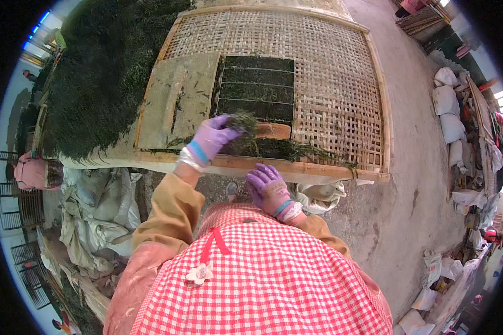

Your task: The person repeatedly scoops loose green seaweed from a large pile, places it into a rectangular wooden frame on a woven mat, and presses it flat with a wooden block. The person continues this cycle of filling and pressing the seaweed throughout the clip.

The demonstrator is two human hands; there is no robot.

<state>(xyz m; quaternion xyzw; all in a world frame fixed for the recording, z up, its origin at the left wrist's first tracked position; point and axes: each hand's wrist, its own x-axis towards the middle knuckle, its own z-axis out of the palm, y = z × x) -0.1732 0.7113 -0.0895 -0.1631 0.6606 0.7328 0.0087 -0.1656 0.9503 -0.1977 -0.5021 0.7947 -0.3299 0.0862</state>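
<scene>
My left hand, in a purple glove, grips a clump of dark green plant strands above the near part of a slatted mould filled with similar green material. Beside the clump, a wooden block lies on the mould. My right hand, also gloved in purple, is near my apron, just this side of the frame's edge, its fingers slightly bent and nothing seen in it. Left of the mould, a greenish board with a raised bar lies on the woven bamboo rack.
A large heap of dark green strands lies at the upper left. White sacks lie below it, with another sack under the rack's near edge. A person in pink is at the far left. More sacks line the right side.
</scene>
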